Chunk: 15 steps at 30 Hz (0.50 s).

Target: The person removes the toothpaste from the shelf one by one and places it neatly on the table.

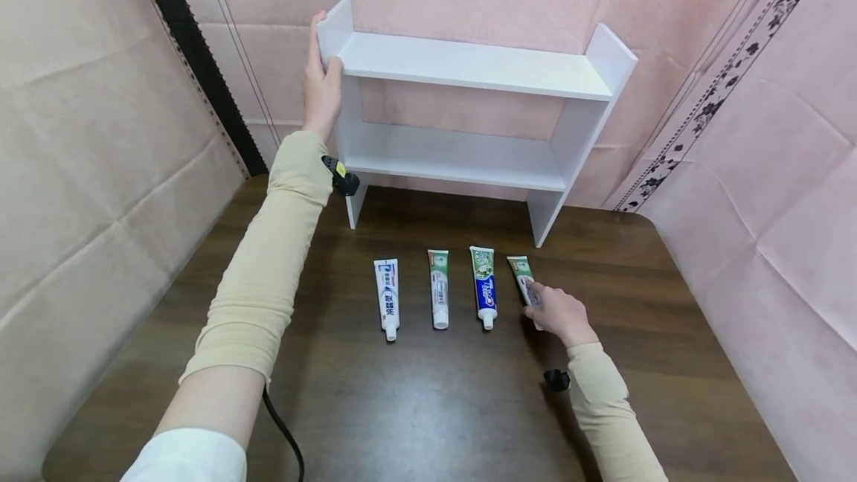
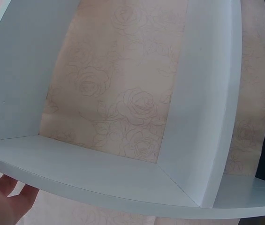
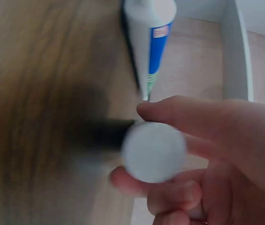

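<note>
A white two-tier shelf (image 1: 462, 65) stands at the back of the table, its left side panel held near the top by my left hand (image 1: 323, 88). In the left wrist view, part of the left hand (image 2: 5, 201) shows at the shelf's (image 2: 85, 178) edge. My right hand (image 1: 559, 311) pinches a green-and-white toothpaste tube (image 1: 521, 270) at the right end of a row. The right wrist view shows that tube's white cap (image 3: 155, 152) between thumb and fingers. To its left lie a blue-and-green toothpaste tube (image 1: 484, 285), another green-and-white one (image 1: 439, 288) and a white-and-blue one (image 1: 387, 296).
The brown wooden table (image 1: 415, 407) has pale fabric walls on its left, right and back. A black cable (image 1: 284, 430) hangs by the left forearm. Small black cameras (image 1: 341, 177) sit on both wrists.
</note>
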{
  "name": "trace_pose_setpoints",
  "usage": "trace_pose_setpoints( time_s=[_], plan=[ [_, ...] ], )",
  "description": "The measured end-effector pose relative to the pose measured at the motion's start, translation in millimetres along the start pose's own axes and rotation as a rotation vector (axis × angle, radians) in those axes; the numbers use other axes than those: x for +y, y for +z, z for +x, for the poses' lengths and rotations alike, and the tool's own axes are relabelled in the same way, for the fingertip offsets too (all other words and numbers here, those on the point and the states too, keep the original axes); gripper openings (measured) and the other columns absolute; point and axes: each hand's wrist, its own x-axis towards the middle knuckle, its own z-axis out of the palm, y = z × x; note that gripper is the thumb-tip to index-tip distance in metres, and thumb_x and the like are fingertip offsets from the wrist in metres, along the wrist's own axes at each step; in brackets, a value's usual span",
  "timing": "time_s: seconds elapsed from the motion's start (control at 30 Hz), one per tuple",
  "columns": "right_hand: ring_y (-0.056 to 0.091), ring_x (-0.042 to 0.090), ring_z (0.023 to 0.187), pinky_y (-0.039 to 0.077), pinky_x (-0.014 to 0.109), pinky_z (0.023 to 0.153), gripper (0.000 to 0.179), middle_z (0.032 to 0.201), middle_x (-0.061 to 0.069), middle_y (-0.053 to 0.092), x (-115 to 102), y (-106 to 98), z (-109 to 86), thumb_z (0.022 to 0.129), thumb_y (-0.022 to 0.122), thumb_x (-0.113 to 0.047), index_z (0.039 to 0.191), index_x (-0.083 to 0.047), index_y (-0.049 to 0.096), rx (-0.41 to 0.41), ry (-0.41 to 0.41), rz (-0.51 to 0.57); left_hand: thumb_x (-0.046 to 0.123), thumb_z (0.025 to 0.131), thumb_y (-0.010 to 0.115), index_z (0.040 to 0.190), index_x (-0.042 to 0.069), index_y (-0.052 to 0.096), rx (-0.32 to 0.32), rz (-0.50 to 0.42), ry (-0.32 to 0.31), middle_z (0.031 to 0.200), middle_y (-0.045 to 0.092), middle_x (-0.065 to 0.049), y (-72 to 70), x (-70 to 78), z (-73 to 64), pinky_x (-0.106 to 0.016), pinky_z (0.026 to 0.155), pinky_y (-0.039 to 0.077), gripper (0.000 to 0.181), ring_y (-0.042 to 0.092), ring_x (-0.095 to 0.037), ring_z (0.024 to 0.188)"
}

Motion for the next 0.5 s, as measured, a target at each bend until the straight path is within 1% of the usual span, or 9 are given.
trace_pose_setpoints(
  time_s=[0.13,0.2,0.37,0.43,0.5],
  plan=[
    [0.061,0.03,0.079,0.049,0.043,0.062,0.05,0.119,0.029,0.063,-1,2,1.7,0.09,0.063,-0.027,0.135,-0.004,0.056,0.017,-0.001,-0.018,0.008,0.098,0.03,0.152,0.039,0.022,-0.001,0.002,0.007,0.156,0.028,0.021,-2.2,2.8,-6.0,-0.02,0.104,0.029,0.063,0.036,-0.004,0.131],
    [0.061,0.03,0.079,0.049,0.044,0.061,0.049,0.119,0.029,0.063,-1,3,1.5,0.091,0.062,-0.027,0.134,-0.004,0.056,0.026,-0.001,-0.016,0.007,0.098,0.03,0.153,0.037,0.022,0.002,-0.005,0.018,0.156,0.028,0.02,-1.4,2.4,-7.6,-0.02,0.104,0.03,0.064,0.035,-0.004,0.131],
    [0.062,0.033,0.077,0.048,0.045,0.06,0.046,0.113,0.03,0.065,5,2,-0.7,0.091,0.061,-0.025,0.131,-0.005,0.056,0.052,0.007,-0.014,0.002,0.096,0.03,0.154,0.029,0.023,-0.002,-0.07,0.038,0.157,0.029,0.015,8.7,1.2,-8.3,-0.019,0.098,0.032,0.065,0.037,-0.009,0.127],
    [0.062,0.033,0.077,0.048,0.045,0.059,0.044,0.111,0.03,0.065,9,1,-0.2,0.091,0.061,-0.024,0.13,-0.005,0.056,0.057,0.014,-0.015,0.001,0.095,0.031,0.153,0.029,0.024,-0.011,-0.096,0.031,0.155,0.032,0.013,12.3,0.8,-5.0,-0.019,0.095,0.033,0.065,0.038,-0.01,0.123],
    [0.062,0.033,0.077,0.048,0.045,0.059,0.044,0.111,0.03,0.065,11,1,1.5,0.091,0.06,-0.024,0.13,-0.005,0.056,0.053,0.014,-0.015,-0.001,0.094,0.032,0.152,0.029,0.026,-0.029,-0.108,0.022,0.154,0.033,0.008,12.4,1.3,-2.2,-0.02,0.094,0.033,0.066,0.039,-0.01,0.121]
  ],
)
